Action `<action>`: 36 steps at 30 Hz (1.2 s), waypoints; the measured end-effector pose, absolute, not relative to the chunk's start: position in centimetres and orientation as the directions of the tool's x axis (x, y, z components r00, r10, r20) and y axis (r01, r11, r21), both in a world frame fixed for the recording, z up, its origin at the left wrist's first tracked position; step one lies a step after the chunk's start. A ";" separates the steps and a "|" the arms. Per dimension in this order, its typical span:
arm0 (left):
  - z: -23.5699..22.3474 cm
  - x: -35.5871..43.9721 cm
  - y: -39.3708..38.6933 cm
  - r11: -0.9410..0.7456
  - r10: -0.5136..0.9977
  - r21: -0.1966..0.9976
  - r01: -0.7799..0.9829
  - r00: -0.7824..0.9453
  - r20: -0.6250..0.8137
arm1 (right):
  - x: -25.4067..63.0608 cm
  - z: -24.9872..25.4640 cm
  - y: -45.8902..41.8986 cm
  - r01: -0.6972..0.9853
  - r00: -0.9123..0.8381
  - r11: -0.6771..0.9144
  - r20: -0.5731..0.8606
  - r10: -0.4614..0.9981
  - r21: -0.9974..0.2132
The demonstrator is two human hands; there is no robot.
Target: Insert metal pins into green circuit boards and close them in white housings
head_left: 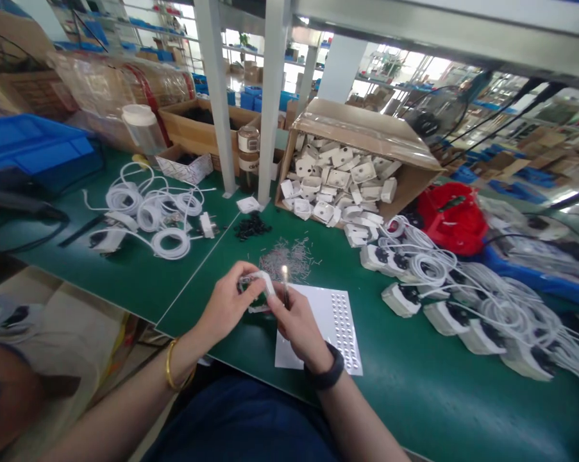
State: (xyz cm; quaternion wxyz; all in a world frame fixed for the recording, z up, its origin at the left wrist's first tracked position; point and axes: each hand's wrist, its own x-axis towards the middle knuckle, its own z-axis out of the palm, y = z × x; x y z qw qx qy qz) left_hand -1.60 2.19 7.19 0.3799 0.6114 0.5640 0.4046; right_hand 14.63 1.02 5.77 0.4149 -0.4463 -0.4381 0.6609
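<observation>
In front of my body, my left hand (229, 301) grips a small white plastic housing (265, 280), its thumb and fingers closed on the near side. My right hand (296, 317) is closed on the same housing from the right, its thumb pressed against the edge. A slim upright metallic piece (285, 282) with a bright tip sticks up from the right-hand fingers; its kind I cannot make out. Under the right hand lies a white sheet (313, 301) with rows of clear round adhesive pads (344, 327). Just beyond the hands is a pile of small thin metal pieces, likely screws (292, 256).
Small black parts (253, 226) lie farther back. A cardboard box (366, 112) spills white housings (340, 178). Coiled white cables (171, 244) lie left; housings with attached cables (445, 319) line the right, near a red bin (455, 221). Metal posts (270, 102) rise behind.
</observation>
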 end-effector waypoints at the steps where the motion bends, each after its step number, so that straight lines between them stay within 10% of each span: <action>1: 6.5 -1.2 2.1 -0.057 0.998 0.933 0.357 0.027 0.051 | 14.4 5.3 1.1 -0.172 -0.266 -0.299 -0.248 0.932 -0.939; 9: 1.2 0.7 -1.0 -0.145 0.989 0.833 0.535 0.052 0.139 | 16.0 1.3 -1.9 -0.277 -0.213 -0.518 -0.474 0.854 -0.809; 16: -1.4 2.1 -2.4 -0.021 0.998 0.909 0.417 0.057 -0.002 | 17.1 2.7 -1.2 0.401 0.033 -0.014 -0.001 0.999 -0.916; 26: -1.9 2.4 -2.6 -0.260 0.964 0.801 0.539 0.191 0.184 | 16.3 1.8 -0.2 0.442 0.178 -0.062 0.019 0.984 -0.895; 36: -1.6 2.2 -2.5 -0.265 0.957 0.811 0.522 0.244 0.156 | 18.2 3.3 2.7 0.544 -0.368 0.418 0.241 0.898 -0.728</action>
